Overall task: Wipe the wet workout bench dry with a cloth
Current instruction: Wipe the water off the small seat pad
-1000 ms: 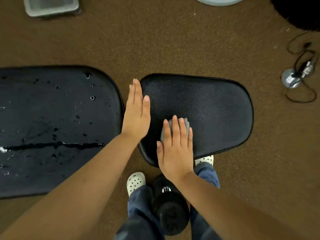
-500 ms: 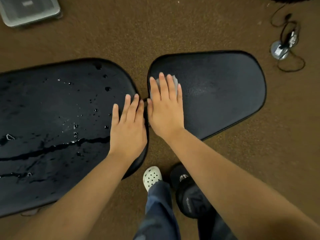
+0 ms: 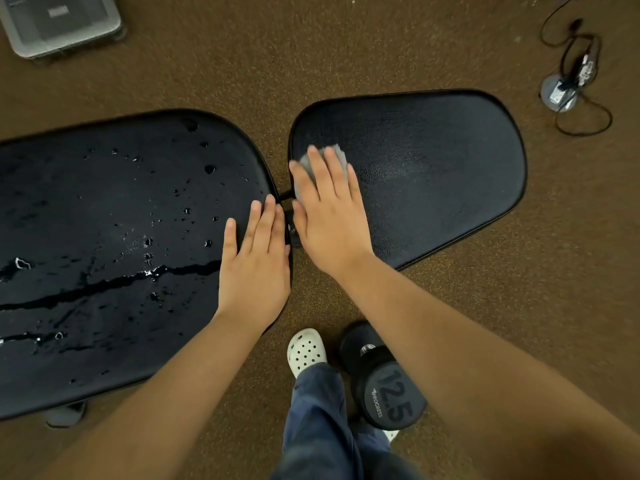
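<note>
The black workout bench has two pads. Its large back pad (image 3: 104, 220) on the left is wet, with droplets and long streaks of water. The smaller seat pad (image 3: 433, 174) on the right looks mostly dry. My right hand (image 3: 329, 216) lies flat on a grey cloth (image 3: 337, 154) at the seat pad's left end; only the cloth's far edge shows past my fingers. My left hand (image 3: 254, 265) rests flat, fingers together, on the right end of the wet back pad, holding nothing.
Brown carpet surrounds the bench. A black 12.5 dumbbell (image 3: 384, 379) stands by my feet, next to my white clog (image 3: 306, 351). A grey plastic bin (image 3: 59, 22) sits at the far left. A round floor fitting with cables (image 3: 564, 88) is at the far right.
My right hand slid the cloth from the seat pad's near edge to its left end. My left hand moved from the gap between the pads onto the wet back pad.
</note>
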`<state>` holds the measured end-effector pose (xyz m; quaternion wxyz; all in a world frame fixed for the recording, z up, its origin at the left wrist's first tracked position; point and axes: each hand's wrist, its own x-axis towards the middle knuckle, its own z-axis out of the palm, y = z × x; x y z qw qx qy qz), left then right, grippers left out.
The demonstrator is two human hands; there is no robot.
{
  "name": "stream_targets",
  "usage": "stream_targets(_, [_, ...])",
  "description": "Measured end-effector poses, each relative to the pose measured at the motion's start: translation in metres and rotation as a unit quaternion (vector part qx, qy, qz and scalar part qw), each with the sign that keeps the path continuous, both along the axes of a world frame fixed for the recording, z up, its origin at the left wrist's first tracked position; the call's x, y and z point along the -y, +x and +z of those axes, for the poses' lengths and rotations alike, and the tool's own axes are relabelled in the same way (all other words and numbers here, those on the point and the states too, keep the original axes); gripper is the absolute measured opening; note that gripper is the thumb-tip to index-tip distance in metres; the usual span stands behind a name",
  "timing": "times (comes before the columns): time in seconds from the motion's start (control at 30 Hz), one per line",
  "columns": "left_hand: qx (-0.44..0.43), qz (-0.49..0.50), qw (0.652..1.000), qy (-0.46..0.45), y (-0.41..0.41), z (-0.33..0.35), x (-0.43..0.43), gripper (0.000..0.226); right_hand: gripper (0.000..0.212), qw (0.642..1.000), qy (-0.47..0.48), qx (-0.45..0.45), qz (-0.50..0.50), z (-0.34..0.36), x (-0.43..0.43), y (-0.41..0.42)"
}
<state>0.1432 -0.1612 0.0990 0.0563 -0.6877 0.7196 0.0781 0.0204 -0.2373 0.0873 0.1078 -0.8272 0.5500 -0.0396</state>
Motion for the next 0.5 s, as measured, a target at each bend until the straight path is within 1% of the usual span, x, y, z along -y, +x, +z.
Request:
stream_targets(0.27, [0.030,-0.003,0.999,0.020,-0.003,0.009,0.000,0.054,0.050,0.998,0.040,-0.005,0.055,0.008,-0.056,-0.047])
stream_targets(0.4, [0.044,0.017,0.999,0.026,-0.012,0.011,-0.002,0.055,0.050,0.994,0.046,-0.014,0.098,0.006,-0.068,-0.078])
stream_targets(0.47, [0.046,0.034,0.998,0.026,-0.015,0.008,-0.003,0.055,0.051,0.994,0.042,-0.016,0.100,0.005,-0.069,-0.100])
stream_targets(0.5, [0.047,0.038,0.998,0.026,-0.017,0.007,-0.003,0.055,0.051,0.996,0.039,-0.015,0.084,0.004,-0.069,-0.112])
